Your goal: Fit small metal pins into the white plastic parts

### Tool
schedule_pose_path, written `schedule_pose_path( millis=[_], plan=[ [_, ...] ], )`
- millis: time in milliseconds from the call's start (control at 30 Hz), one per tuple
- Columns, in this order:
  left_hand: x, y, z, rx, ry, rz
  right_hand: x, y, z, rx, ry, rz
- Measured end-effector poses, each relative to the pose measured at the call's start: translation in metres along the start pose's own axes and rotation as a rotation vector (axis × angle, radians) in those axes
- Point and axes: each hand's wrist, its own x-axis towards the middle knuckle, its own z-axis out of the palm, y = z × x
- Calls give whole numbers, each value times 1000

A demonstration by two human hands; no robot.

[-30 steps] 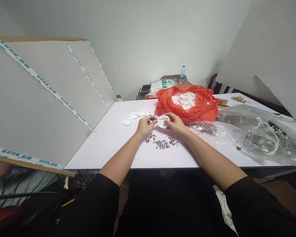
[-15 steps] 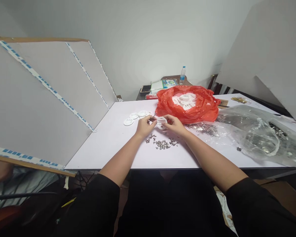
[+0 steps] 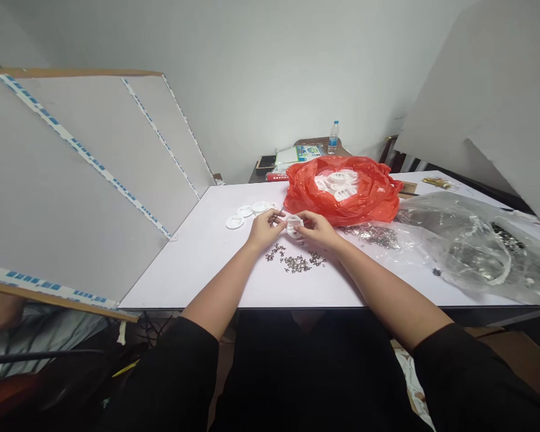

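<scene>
A round white plastic piece [image 3: 294, 226] is held over the white table by my right hand [image 3: 314, 227], its fingers closed on the piece's right side. My left hand [image 3: 266, 228] is closed at the left edge of the piece, with a thin dark item between its fingers that is too small to make out. Small metal parts [image 3: 297, 264] lie in loose heaps just below the hands. Several more white discs [image 3: 234, 222] rest on the table beyond and to the left of my left hand.
A red plastic bag [image 3: 369, 204] full of white pieces stands behind my right hand. Clear bags [image 3: 468, 240] with metal parts lie on the right. A tall grey panel [image 3: 94, 180] borders the left side. A water bottle [image 3: 333, 138] stands at the back.
The white piece has tilted or turned slightly between the fingers and sits a touch lower. Both hands have otherwise hardly moved.
</scene>
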Motion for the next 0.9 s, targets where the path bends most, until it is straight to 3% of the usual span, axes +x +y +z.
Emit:
schedule_pose_path(
  millis=[167, 467, 900],
  plan=[
    [-1, 1, -1, -89, -17, -24, 1, 1, 1, -17, 15, -35],
    [-1, -1, -1, 19, -3, 42, 3, 6, 0, -56, 34, -51],
    [0, -5, 0, 0, 20, 41, 3, 6, -1, -106, 47, -55]
  ],
)
